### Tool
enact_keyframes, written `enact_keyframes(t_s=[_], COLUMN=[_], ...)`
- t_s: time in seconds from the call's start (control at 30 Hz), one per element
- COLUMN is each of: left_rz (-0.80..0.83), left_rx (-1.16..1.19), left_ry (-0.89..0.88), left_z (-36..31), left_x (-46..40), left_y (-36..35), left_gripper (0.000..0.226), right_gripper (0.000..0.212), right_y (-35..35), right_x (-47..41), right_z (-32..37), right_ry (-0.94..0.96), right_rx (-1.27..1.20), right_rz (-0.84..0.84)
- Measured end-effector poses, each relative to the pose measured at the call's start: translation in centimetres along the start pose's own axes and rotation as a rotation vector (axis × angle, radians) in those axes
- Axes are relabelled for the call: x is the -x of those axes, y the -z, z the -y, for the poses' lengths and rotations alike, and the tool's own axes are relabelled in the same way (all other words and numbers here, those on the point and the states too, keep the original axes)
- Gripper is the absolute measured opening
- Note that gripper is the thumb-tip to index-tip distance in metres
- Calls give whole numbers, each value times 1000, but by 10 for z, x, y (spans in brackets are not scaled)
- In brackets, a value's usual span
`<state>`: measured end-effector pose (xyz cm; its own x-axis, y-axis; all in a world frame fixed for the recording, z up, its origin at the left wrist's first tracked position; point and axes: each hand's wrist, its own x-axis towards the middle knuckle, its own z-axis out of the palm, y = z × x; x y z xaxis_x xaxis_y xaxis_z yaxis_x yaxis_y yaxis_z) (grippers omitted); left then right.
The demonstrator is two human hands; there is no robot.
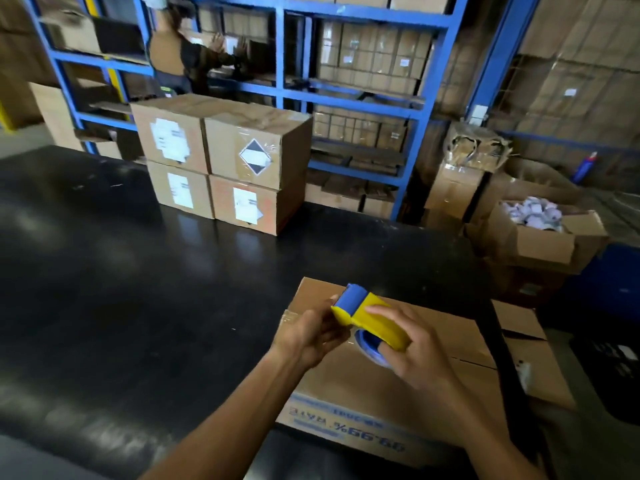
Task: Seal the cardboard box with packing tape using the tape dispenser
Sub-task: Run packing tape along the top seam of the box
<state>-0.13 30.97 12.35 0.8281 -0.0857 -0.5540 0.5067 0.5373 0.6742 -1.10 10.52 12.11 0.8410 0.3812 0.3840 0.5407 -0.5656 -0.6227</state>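
Observation:
A closed cardboard box [360, 386] with blue print on its near side lies on the black table [138, 289], in front of me. Above its top I hold a yellow and blue tape dispenser [367, 315]. My right hand [412, 344] grips the dispenser's yellow body from the right, with fingers over the top and around the blue roll holder. My left hand [311, 336] is closed at the dispenser's front end, where clear tape seems pinched between its fingers. A strip of clear tape [289, 317] shows at the box's far left edge.
Several sealed, labelled boxes [225, 161] are stacked at the table's far side. Blue shelving [346, 98] with cartons stands behind, and a person [187, 53] reaches into it. To the right are open cartons [540, 233] and flattened cardboard [519, 323].

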Motion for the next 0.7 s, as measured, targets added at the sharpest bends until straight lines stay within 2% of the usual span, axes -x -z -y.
enact_keyframes(t_s=[0.1,0.23,0.4,0.5,0.7], left_rz=[-163,-419,-569,-573,-695], left_rx=[-1,-25,78,48,111], left_ry=[-22,-163,-296,-365,-249], left_z=[-17,-38,-69,-65,-14], left_x=[-17,-41,-48,-52,-74], left_y=[16,26,63,84,90], left_gripper=[20,10,12,13,21], right_gripper=[61,65,50,47,49], right_y=[-19,-32,1,17,-6], right_x=[-23,-58,-81,-86,-86], right_z=[3,1,-30,-53,-83], right_ry=[10,14,31,56,32], right_rx=[-57,-51,84,126,234], right_rz=[16,101,147,226,400])
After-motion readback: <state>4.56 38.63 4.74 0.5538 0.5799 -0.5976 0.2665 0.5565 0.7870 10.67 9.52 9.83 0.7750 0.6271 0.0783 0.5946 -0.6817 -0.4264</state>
